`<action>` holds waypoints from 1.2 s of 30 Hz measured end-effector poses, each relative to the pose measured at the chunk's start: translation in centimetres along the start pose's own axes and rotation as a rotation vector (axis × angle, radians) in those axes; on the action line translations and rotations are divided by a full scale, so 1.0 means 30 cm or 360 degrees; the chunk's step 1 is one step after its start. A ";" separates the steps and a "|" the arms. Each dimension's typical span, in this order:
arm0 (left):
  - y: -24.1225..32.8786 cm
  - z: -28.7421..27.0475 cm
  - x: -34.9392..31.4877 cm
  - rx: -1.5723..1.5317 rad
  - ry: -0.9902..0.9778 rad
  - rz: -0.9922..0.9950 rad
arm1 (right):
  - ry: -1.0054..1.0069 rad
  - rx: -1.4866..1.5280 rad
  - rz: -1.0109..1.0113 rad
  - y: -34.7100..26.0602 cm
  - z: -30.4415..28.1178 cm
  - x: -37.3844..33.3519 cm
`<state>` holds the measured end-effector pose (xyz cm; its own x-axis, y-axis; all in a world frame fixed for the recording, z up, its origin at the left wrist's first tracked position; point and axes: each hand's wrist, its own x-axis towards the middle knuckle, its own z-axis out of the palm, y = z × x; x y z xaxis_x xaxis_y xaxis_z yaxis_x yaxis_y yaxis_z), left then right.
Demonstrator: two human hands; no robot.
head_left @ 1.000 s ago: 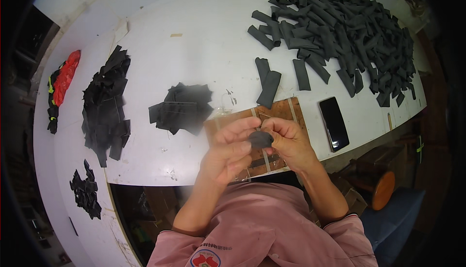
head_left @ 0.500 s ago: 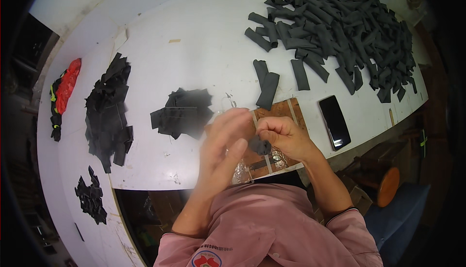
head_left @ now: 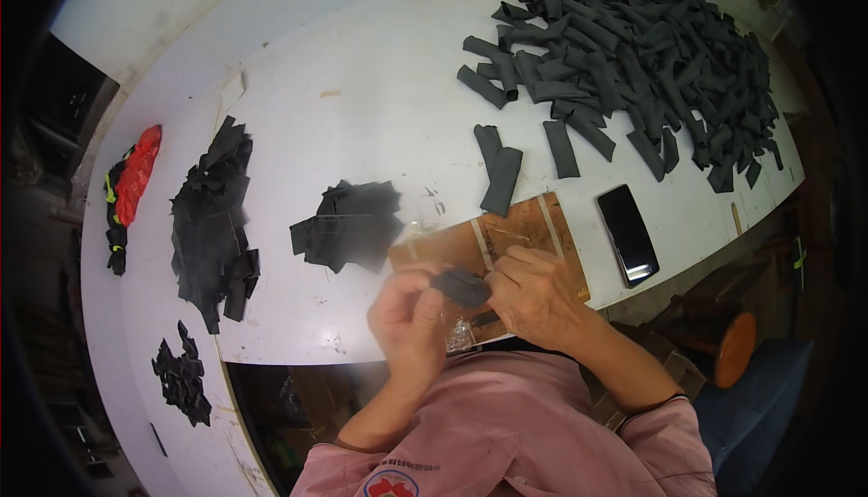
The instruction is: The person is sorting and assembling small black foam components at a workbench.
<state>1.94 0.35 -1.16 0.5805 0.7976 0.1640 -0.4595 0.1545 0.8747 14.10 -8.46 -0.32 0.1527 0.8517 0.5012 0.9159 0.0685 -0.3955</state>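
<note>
A small dark grey fabric piece (head_left: 459, 287), bunched and folded, is held up between both hands above a brown board (head_left: 533, 226) at the table's front edge. My left hand (head_left: 404, 316) pinches its left end between thumb and fingers. Curled around its right end are the fingers of my right hand (head_left: 541, 291); their tips are partly hidden. Just beyond the board, two dark grey fabric tubes (head_left: 503, 180) lie crossed. Left of the board rests a stack of flat black fabric pieces (head_left: 348, 226).
A large heap of grey fabric tubes (head_left: 624, 63) covers the far right of the white table (head_left: 380, 90). A black phone (head_left: 626, 235) lies right of the board. Leftward are a long pile of black pieces (head_left: 212, 226), a smaller pile (head_left: 183, 375) and a red bundle (head_left: 137, 176).
My left hand has come down and closed on the fabric piece, which was in my right hand alone. The piece now sits slightly further left and is held from both ends.
</note>
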 end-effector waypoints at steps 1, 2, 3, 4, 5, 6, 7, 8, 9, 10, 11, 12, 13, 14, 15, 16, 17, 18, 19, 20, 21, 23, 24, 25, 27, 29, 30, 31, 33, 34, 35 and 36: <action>-0.002 0.003 0.003 -0.0034 -0.0054 -0.0012 | 0.0063 0.0054 0.0032 0.004 0.008 -0.017; -0.003 0.006 0.009 -0.0070 -0.0107 -0.0025 | 0.0126 0.0108 0.0064 0.009 0.010 -0.028; -0.009 0.004 0.013 -0.0066 -0.0109 -0.0027 | 0.0129 0.0111 0.0067 0.015 0.005 -0.030; -0.011 -0.004 0.019 0.0064 -0.0173 0.0058 | 0.0106 0.0102 0.0065 0.018 -0.004 -0.026; -0.011 -0.009 0.021 0.0193 -0.0236 0.0144 | 0.0081 0.0092 0.0063 0.020 -0.010 -0.025; -0.006 -0.010 0.021 0.0195 -0.0237 0.0143 | 0.0083 0.0094 0.0065 0.021 -0.003 -0.034; -0.006 -0.007 0.023 0.0064 -0.0290 0.0044 | 0.0097 0.0114 0.0094 0.030 0.011 -0.046; -0.004 -0.004 0.025 -0.0068 -0.0341 -0.0055 | 0.0110 0.0134 0.0123 0.036 0.016 -0.053; 0.007 0.007 0.037 -0.0073 -0.0341 -0.0052 | 0.0108 0.0129 0.0121 0.038 0.007 -0.055; 0.032 0.017 0.060 -0.0042 -0.0441 -0.0182 | 0.0036 0.0120 0.0135 0.033 -0.002 -0.049; 0.048 0.019 0.081 -0.0012 -0.0540 -0.0313 | -0.0036 0.0110 0.0149 0.025 -0.013 -0.040; 0.048 0.011 0.096 -0.0010 -0.0530 -0.0305 | -0.0040 0.0114 0.0137 0.010 -0.034 -0.026; 0.040 0.004 0.108 -0.0002 -0.0711 -0.0181 | -0.0058 0.0296 0.0284 -0.009 -0.068 -0.015; 0.036 0.000 0.118 0.0008 -0.0892 -0.0056 | -0.0075 0.0478 0.0432 -0.020 -0.091 -0.008; 0.046 0.005 0.122 0.0147 -0.0895 0.0047 | -0.0081 0.0475 0.0432 -0.027 -0.093 0.008; 0.053 0.014 0.120 0.0143 -0.0900 0.0044 | 0.0040 0.0373 0.0356 -0.037 -0.089 0.033; 0.057 0.024 0.115 0.0193 -0.0866 0.0118 | 0.0160 0.0271 0.0280 -0.040 -0.086 0.047; 0.058 0.029 0.111 0.0243 -0.0831 0.0191 | 0.0162 0.0268 0.0285 -0.032 -0.084 0.045; 0.052 0.025 0.105 0.0240 -0.0835 0.0186 | 0.0030 0.0129 0.0201 -0.024 -0.078 0.037; 0.039 0.015 0.099 0.0256 -0.0775 0.0079 | -0.0102 -0.0009 0.0115 -0.017 -0.067 0.028; 0.030 0.007 0.094 0.0274 -0.0714 -0.0027 | -0.0102 -0.0009 0.0120 -0.010 -0.047 0.015; 0.011 0.013 0.087 0.0208 -0.0683 -0.0103 | -0.0022 0.0151 0.0171 0.012 -0.011 -0.008; 0.007 0.019 0.085 0.0146 -0.0652 -0.0181 | -0.0023 0.0148 0.0166 0.017 -0.012 -0.010; 0.012 0.025 0.088 0.0148 -0.0652 -0.0177 | -0.0011 0.0168 0.0139 0.022 -0.009 -0.009; 0.042 0.046 0.096 0.0229 -0.0681 -0.0153 | 0.0003 0.0189 0.0107 0.028 -0.015 -0.002; 0.081 0.075 0.104 0.0435 -0.0781 0.0083 | 0.0238 0.0417 0.0078 0.018 -0.035 -0.003; 0.090 0.082 0.104 0.0642 -0.0879 0.0323 | 0.0236 0.0419 0.0081 0.038 0.003 -0.024; 0.066 0.093 0.093 0.1134 -0.0749 0.0360 | 0.0210 0.0498 0.0151 0.078 0.059 -0.064; 0.030 0.078 0.087 0.0949 -0.0636 0.0094 | 0.0107 0.0534 0.0209 0.103 0.086 -0.081; 0.014 0.066 0.086 0.0761 -0.0516 -0.0193 | 0.0107 0.0543 0.0207 0.099 0.078 -0.068; 0.016 0.067 0.090 0.0850 -0.0547 0.0020 | 0.0126 0.0493 0.0142 0.079 0.052 -0.050; 0.031 0.066 0.087 0.0853 -0.0549 0.0013 | 0.0146 0.0443 0.0078 0.065 0.041 -0.041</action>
<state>4.35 1.41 0.97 0.8025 0.5503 0.2307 -0.1161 -0.2352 0.9650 15.24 -8.72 -2.64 0.2388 0.8080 0.5386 0.7716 0.1788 -0.6104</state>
